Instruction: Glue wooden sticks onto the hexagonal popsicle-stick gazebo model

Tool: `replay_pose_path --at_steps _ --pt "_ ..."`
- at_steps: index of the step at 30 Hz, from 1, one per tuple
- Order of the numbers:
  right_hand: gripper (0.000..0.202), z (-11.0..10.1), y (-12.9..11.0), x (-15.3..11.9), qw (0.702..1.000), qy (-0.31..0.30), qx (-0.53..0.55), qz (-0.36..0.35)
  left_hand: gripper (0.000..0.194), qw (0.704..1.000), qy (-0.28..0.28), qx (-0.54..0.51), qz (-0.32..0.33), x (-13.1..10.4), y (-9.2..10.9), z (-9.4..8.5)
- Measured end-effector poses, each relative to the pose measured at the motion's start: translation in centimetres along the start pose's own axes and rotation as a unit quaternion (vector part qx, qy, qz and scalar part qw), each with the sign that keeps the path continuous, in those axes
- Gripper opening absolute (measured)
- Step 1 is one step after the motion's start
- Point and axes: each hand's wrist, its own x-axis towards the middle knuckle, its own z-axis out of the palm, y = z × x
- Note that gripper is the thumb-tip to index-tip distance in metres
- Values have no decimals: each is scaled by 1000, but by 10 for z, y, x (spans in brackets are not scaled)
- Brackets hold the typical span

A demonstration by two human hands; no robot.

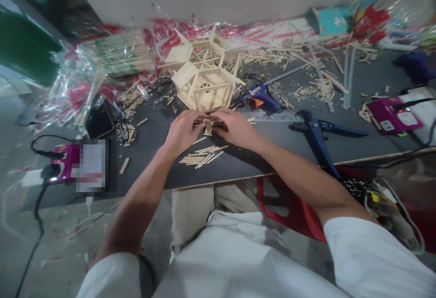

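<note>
Between both hands, low over the dark table (150,171), is a small wooden stick piece (209,127). My left hand (184,130) grips its left side with bent fingers. On the other side my right hand (235,127) has its fingers closed on the same piece; my hands hide much of it. Just beyond them stands a pavilion-like model (207,84) of pale wooden sticks, with panels sticking out at angles. Several cut sticks (200,157) lie in a loose pile nearer to me.
To the right lie a blue glue gun (260,98), a clear ruler (272,116) and a blue cutter (316,130). Bagged sticks (116,52) sit at the back left. A phone (98,116) and purple power adapters (395,114) flank the work area.
</note>
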Motion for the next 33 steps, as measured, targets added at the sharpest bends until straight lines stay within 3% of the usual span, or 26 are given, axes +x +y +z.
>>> replay_pose_path --at_steps 6,15,25,33 --pt "21 0 -2 1 999 -3 28 18 21 1000 -10 7 -5 0 0 -1" --pt "11 -2 -2 1 999 -44 -25 0 20 1000 -16 10 -13 0 2 -2" --pt "11 -10 -11 -2 996 -77 0 35 18 1000 -22 12 -15 0 3 -3" --pt "19 -22 -17 -1 993 -107 55 13 22 1000 -11 -22 -12 1 -3 -3"
